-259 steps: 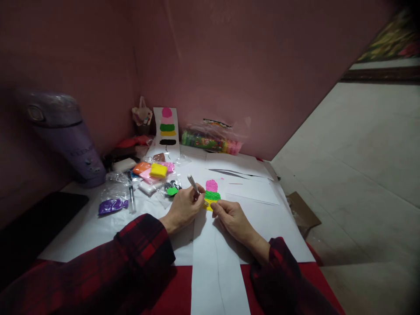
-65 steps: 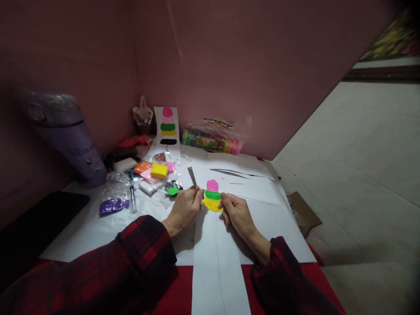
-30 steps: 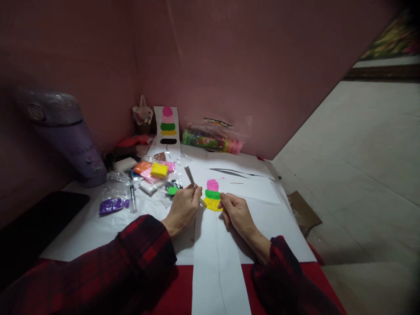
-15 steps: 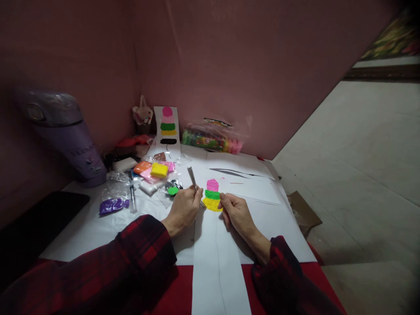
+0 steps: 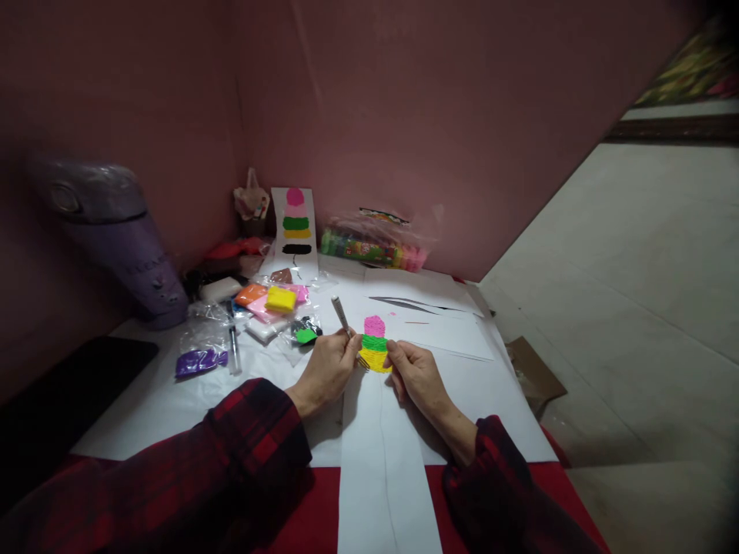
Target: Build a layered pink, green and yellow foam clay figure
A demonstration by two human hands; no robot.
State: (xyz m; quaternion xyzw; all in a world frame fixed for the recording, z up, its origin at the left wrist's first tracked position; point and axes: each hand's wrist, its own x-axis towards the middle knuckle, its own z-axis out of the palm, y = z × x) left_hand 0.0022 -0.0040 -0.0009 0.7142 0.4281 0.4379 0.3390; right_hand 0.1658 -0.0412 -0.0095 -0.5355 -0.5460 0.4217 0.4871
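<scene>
A layered clay-like figure in pink, green and yellow is lying at mid-table on a white paper strip. At its 8 o'clock, the left hand is curling firmly around a fork-tipped tool, whose tines are meeting the yellow layer's 7 o'clock edge. At 4 o'clock, the right hand is pinching thumb and forefinger together against the yellow edge; whether anything is between them cannot be told. A thin stick is lying at 2 o'clock, a yellow packet at 10, and a painted sheet is leaning at 11.
</scene>
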